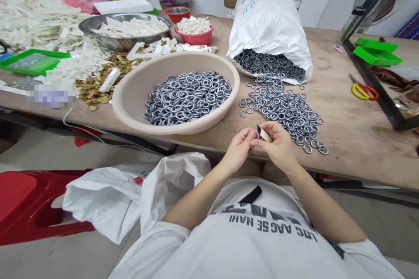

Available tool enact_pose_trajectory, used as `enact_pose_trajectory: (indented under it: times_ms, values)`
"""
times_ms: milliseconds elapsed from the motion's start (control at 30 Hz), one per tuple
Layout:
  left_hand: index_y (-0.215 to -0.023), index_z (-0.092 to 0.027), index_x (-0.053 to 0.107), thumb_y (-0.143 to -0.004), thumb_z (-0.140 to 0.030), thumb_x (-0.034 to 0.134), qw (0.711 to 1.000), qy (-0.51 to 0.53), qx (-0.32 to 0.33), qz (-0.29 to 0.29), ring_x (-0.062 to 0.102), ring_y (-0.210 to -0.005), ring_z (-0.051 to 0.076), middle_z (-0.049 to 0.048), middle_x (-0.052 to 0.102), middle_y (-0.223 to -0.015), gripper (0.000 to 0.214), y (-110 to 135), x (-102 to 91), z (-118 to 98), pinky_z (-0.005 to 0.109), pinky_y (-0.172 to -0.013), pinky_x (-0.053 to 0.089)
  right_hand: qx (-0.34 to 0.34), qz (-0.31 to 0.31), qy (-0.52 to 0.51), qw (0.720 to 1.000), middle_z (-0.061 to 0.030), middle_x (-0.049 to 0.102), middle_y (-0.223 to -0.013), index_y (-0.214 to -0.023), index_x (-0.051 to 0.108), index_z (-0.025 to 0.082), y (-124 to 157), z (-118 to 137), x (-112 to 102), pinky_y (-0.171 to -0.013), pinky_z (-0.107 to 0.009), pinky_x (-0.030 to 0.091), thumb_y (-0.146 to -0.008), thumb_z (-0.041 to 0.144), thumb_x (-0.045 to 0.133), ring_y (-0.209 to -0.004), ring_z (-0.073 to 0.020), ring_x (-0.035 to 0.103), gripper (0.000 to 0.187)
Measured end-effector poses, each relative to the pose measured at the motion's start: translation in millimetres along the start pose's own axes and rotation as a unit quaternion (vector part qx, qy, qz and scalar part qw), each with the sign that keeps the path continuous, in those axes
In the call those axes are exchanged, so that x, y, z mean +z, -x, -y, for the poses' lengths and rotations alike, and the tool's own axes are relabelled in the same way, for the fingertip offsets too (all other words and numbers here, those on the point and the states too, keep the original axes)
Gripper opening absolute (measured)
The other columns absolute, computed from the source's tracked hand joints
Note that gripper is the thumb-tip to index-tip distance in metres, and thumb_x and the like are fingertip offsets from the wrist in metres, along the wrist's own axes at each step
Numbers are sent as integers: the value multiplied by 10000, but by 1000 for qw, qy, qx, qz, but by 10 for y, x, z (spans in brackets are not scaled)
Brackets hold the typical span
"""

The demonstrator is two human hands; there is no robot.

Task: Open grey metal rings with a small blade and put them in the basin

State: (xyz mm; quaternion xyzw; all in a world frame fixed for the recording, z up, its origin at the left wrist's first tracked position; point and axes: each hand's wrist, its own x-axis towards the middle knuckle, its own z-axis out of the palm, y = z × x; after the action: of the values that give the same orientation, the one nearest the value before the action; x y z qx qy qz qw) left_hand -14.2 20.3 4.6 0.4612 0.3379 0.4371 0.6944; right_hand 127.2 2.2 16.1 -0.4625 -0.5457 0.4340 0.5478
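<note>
My left hand (241, 147) pinches a small grey ring (256, 134) between thumb and fingertips, just past the table's front edge. Closed around the pale handle of a short dark-bladed knife (266, 136), my right hand (279, 144) meets the left at the ring. The blade lies close to the ring; whether they touch I cannot tell. Right beyond my hands spreads a loose pile of grey rings (284, 111). To the left, a wide beige basin (126, 107) holds many more rings (190, 98). A white sack (271, 22) lies behind the pile, its mouth full of rings.
Yellow-and-red scissors (364, 90) and green trays (375, 52) are on the right by a black metal frame (376, 78). A metal bowl (87, 26), a red bowl (198, 38) and heaps of white and brown parts crowd the left. A red stool (26, 205) stands below.
</note>
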Motion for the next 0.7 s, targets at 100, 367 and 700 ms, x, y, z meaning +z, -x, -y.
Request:
enact_pose_trajectory:
  times_ms: [100, 367, 700]
  values:
    - [-750, -173, 484, -844, -579, 641, 1000, 23, -4, 7, 266, -486, 53, -67, 356, -604, 445, 13, 24, -37, 195, -445, 202, -8, 13, 22, 1000, 10, 652, -874, -975, 644, 223, 25, 47, -51, -758, -274, 488, -711, 367, 842, -803, -145, 598, 359]
    - [-727, -173, 474, -871, -576, 608, 998, 24, -14, 50, 299, -464, 52, -59, 367, -590, 448, 138, 111, -67, 201, -441, 214, 11, 14, 43, 999, 13, 588, -744, -859, 623, 196, 12, 132, -162, -668, -267, 442, -873, 489, 659, -690, -131, 536, 295]
    - [-767, -174, 494, -855, -557, 643, 994, 100, -26, -20, 305, -439, 43, -64, 391, -567, 420, 237, 49, -134, 188, -427, 237, -150, 112, 312, 931, -7, 571, -739, -812, 617, 198, 314, 344, -17, -617, -278, 321, -1001, 430, 486, -671, -125, 496, 326]
